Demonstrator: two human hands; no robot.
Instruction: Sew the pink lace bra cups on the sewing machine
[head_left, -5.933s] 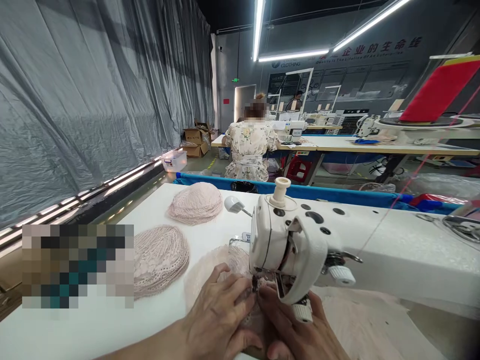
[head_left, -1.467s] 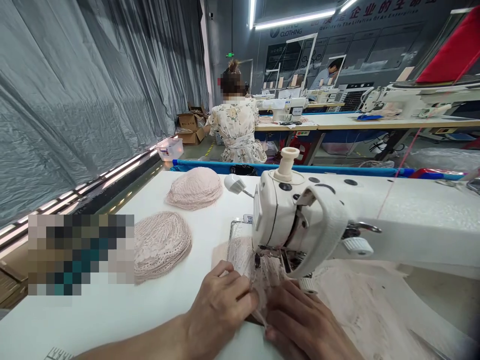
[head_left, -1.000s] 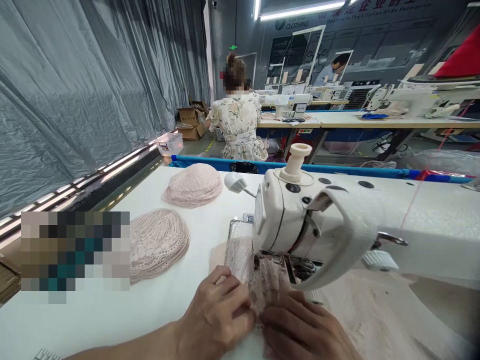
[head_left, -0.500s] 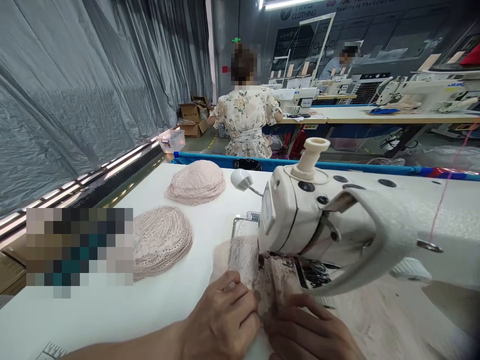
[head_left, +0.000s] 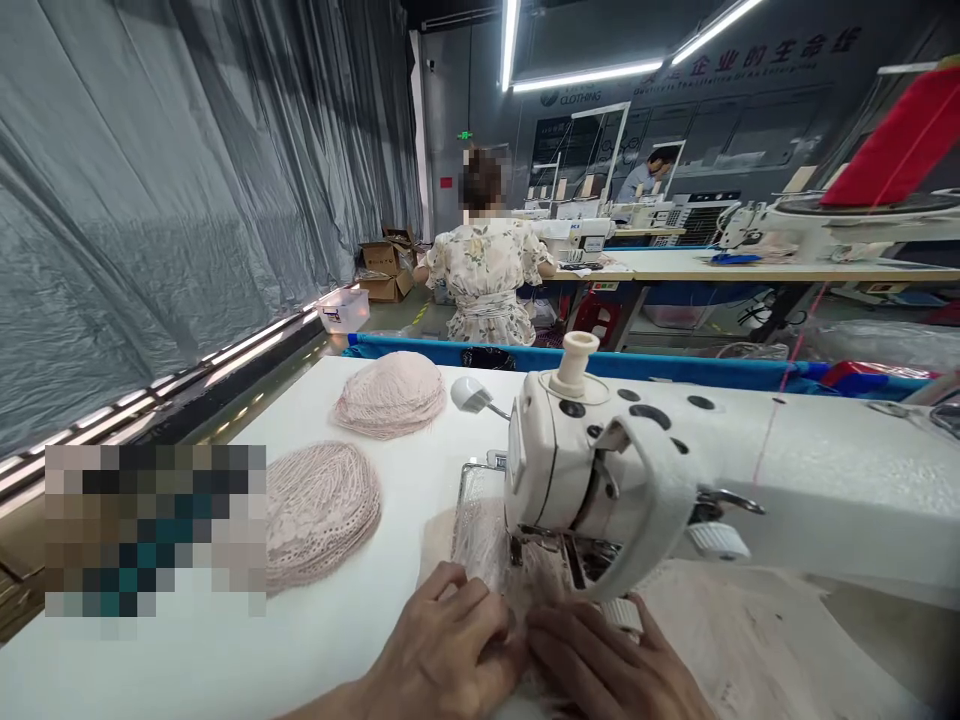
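A white sewing machine (head_left: 600,470) stands on the white table (head_left: 360,630). Under its needle lies a piece of pale pink lace (head_left: 484,540). My left hand (head_left: 450,650) rests on the lace just left of the needle, fingers curled and pinching the fabric. Close beside it, my right hand (head_left: 607,665) presses the same lace in front of the presser foot, fingers bent down. The two hands nearly touch. More pink fabric (head_left: 735,640) spreads to the right under the machine arm.
Two stacks of pink lace cups lie at the left, one near (head_left: 319,510) and one farther back (head_left: 390,395). A small lamp (head_left: 471,395) juts beside the machine. A person in a floral dress (head_left: 487,280) sits at another table (head_left: 750,265). Grey plastic sheeting (head_left: 187,190) hangs left.
The lace has fed a little backward under the needle, and both hands stayed on it. My head tilted, so the view shifted up and back.
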